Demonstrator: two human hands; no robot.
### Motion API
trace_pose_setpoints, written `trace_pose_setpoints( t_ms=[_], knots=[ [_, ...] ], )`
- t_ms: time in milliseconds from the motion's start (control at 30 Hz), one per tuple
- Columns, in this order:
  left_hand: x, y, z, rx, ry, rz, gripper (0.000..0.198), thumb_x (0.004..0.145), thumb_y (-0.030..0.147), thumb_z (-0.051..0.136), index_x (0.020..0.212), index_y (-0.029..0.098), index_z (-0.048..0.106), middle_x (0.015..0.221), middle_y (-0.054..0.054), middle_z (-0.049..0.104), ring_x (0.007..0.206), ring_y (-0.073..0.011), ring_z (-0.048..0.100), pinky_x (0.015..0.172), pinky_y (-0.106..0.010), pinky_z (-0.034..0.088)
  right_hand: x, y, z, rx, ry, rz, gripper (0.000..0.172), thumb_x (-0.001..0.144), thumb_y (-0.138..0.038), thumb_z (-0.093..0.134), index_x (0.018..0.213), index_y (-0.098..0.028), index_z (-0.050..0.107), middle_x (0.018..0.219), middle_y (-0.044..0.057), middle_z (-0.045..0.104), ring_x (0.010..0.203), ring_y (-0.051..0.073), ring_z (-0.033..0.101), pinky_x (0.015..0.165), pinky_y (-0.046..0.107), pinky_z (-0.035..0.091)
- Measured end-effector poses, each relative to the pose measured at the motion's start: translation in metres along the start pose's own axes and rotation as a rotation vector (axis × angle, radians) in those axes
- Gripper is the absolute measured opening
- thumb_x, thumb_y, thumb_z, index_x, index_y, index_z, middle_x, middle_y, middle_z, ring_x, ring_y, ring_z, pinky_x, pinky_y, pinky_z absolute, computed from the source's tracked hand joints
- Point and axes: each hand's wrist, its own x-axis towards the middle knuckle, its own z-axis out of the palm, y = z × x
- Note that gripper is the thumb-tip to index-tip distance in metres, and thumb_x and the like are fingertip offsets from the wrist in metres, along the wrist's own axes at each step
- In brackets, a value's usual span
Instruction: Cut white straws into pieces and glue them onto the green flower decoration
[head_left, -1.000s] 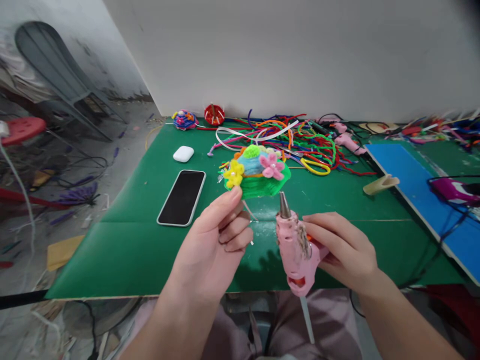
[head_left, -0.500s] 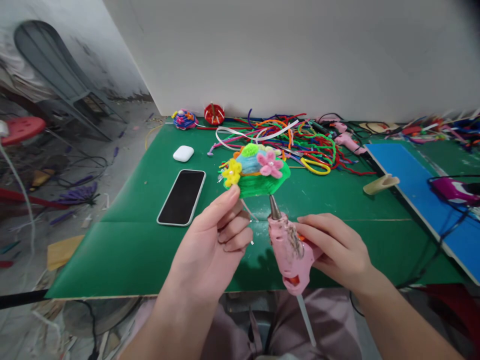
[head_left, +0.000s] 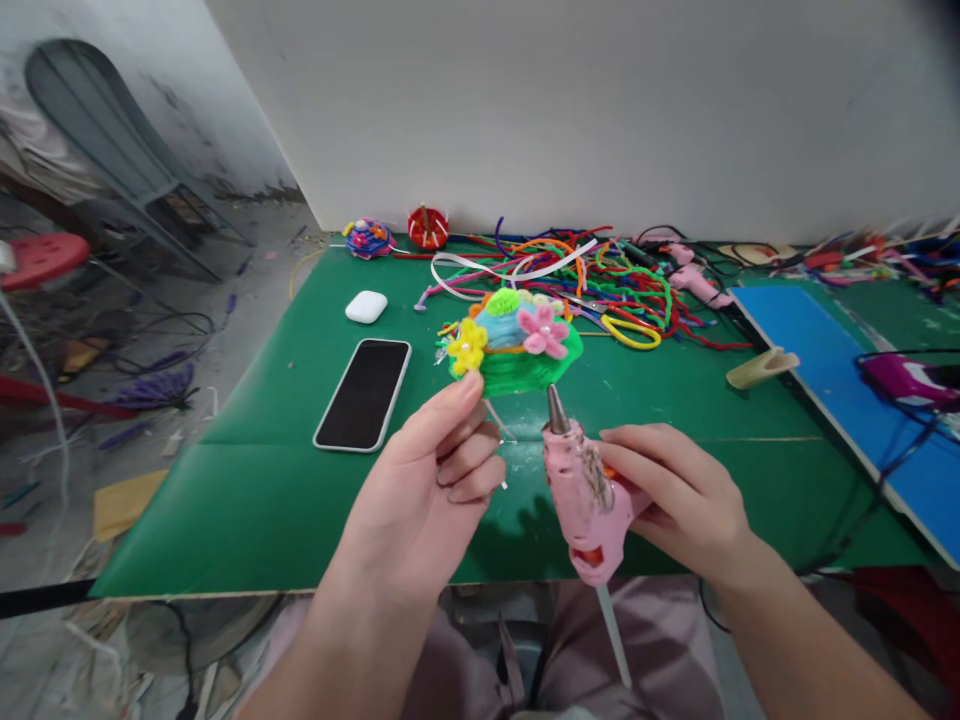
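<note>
Between the thumb and fingers of my left hand [head_left: 450,450] is a small pipe-cleaner hat [head_left: 517,372], with a green brim and a blue crown. A yellow flower [head_left: 467,346] and a pink flower [head_left: 543,332] sit on its front, each with a pale bead at the centre. My right hand [head_left: 679,495] is wrapped round the handle of a pink hot glue gun [head_left: 583,500]. The gun's metal nozzle points up, close to the brim's lower right edge; I cannot tell if it touches. A clear glue stick [head_left: 613,635] sticks out of the gun's rear end.
A phone [head_left: 364,395] and a white earphone case [head_left: 366,307] lie to the left on the green table [head_left: 247,500]. Behind are a heap of pipe cleaners [head_left: 637,280], yellow-handled scissors [head_left: 632,334] and another pink glue gun [head_left: 701,285]. A bamboo piece [head_left: 761,368] overlaps a blue board [head_left: 847,400].
The glue gun has shifted slightly to the right along the brim, with my right hand. The hat in my left hand has barely moved.
</note>
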Motion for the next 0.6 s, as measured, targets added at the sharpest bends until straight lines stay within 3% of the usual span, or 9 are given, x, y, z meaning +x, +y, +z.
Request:
trace_pose_setpoints(
  t_ms=[100,233,300,367,467,600],
  knots=[
    [0.0,0.001,0.0,0.005,0.013,0.007,0.032,0.076,0.012,0.063,0.06,0.016,0.036,0.054,0.009,0.018,0.042,-0.0027,0.014,0.035,-0.015,0.013,-0.001,0.001,-0.002,-0.043,0.087,0.044,0.037,0.079,-0.014,0.061,0.116,-0.016,0.056,0.102,0.012,0.062,0.089,0.021,0.061,0.073,0.032,0.052],
    [0.0,0.004,-0.001,-0.004,0.031,0.019,0.032,0.076,0.013,0.063,0.06,0.016,0.036,0.055,0.009,0.019,0.042,-0.0027,0.015,0.035,-0.016,0.015,-0.009,0.007,-0.002,-0.17,0.359,0.128,0.047,0.07,-0.016,0.071,0.116,-0.019,0.059,0.101,0.009,0.064,0.087,0.022,0.063,0.073,0.032,0.053],
    [0.001,0.007,-0.001,-0.008,0.037,0.035,0.031,0.076,0.013,0.063,0.06,0.016,0.037,0.054,0.009,0.02,0.041,-0.0028,0.015,0.035,-0.016,0.015,-0.014,0.013,-0.003,-0.218,0.392,0.177,0.048,0.069,-0.016,0.071,0.115,-0.022,0.06,0.102,0.007,0.065,0.088,0.022,0.063,0.074,0.032,0.053],
    [0.001,0.009,-0.002,-0.02,0.041,0.052,0.031,0.077,0.013,0.062,0.06,0.016,0.037,0.054,0.009,0.02,0.041,-0.003,0.016,0.034,-0.016,0.016,-0.019,0.022,-0.005,-0.227,0.301,0.223,0.043,0.071,-0.014,0.067,0.112,-0.023,0.059,0.102,0.006,0.064,0.088,0.021,0.063,0.075,0.031,0.053],
    [0.004,0.015,-0.003,-0.036,0.061,0.073,0.03,0.08,0.013,0.058,0.06,0.017,0.037,0.053,0.009,0.02,0.04,-0.0033,0.016,0.034,-0.016,0.017,-0.025,0.04,-0.005,-0.175,0.01,0.309,0.034,0.074,-0.013,0.059,0.107,-0.02,0.059,0.102,0.007,0.063,0.09,0.02,0.063,0.076,0.031,0.053],
    [0.007,0.023,-0.005,-0.031,0.073,0.129,0.03,0.085,0.015,0.051,0.06,0.017,0.036,0.051,0.008,0.018,0.038,-0.004,0.014,0.033,-0.016,0.016,-0.034,0.069,0.005,-0.176,-0.226,0.432,0.03,0.074,-0.016,0.057,0.104,-0.02,0.059,0.099,0.006,0.062,0.087,0.021,0.064,0.072,0.033,0.053]
  ],
)
